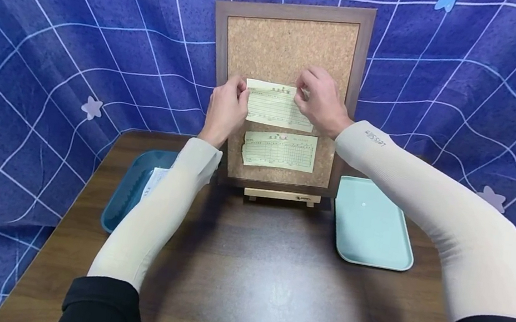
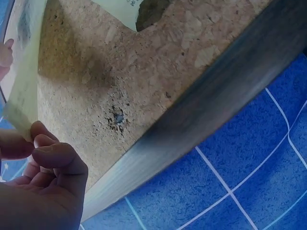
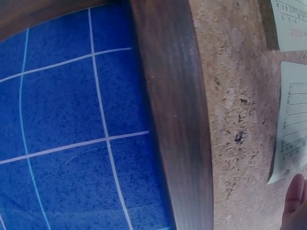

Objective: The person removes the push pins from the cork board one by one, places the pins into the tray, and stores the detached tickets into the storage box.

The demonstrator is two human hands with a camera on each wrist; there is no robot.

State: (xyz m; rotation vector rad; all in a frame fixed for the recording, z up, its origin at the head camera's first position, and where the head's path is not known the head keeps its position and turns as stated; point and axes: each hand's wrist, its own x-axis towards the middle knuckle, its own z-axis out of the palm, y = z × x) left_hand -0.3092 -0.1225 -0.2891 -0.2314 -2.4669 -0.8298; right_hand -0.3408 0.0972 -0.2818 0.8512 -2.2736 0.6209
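Left of centre, the left hand [image 1: 226,111] pinches the upper slip [image 1: 271,108] by its left end; at centre, that slip hangs before the corkboard [image 1: 291,48]. Positioning it seems in hand, the next move probably calling for a level hold. Right of centre, the right hand [image 1: 319,100] curls over another corner, fingertips hidden; I cannot tell its grip.

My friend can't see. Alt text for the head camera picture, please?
A left hand pinches a printed form by its upper left corner at a framed corkboard, the right hand near its upper right. A second form shows below; a teal tray and mint-green tray flank the board.
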